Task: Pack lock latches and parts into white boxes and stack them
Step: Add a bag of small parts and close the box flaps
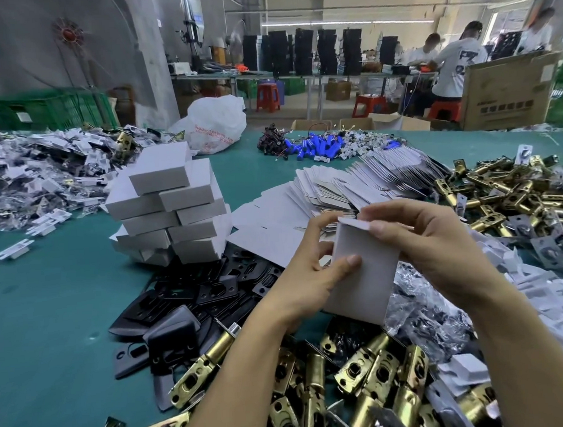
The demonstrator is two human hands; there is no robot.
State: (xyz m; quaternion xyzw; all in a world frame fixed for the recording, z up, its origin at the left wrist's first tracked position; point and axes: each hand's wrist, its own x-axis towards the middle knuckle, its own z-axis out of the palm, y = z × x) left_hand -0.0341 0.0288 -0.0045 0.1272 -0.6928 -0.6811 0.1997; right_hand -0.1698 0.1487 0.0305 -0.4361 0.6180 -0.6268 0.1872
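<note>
Box over worktop's near edge, long axis tilted away; left hand grips its side, right hand pinches top flap; stack nearer left hand.

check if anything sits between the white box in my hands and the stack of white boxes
Nothing visible does. The left hand and right hand grip the white cardboard box; toward the stack of white boxes only flat white carton blanks and black metal plates lie low.
</note>
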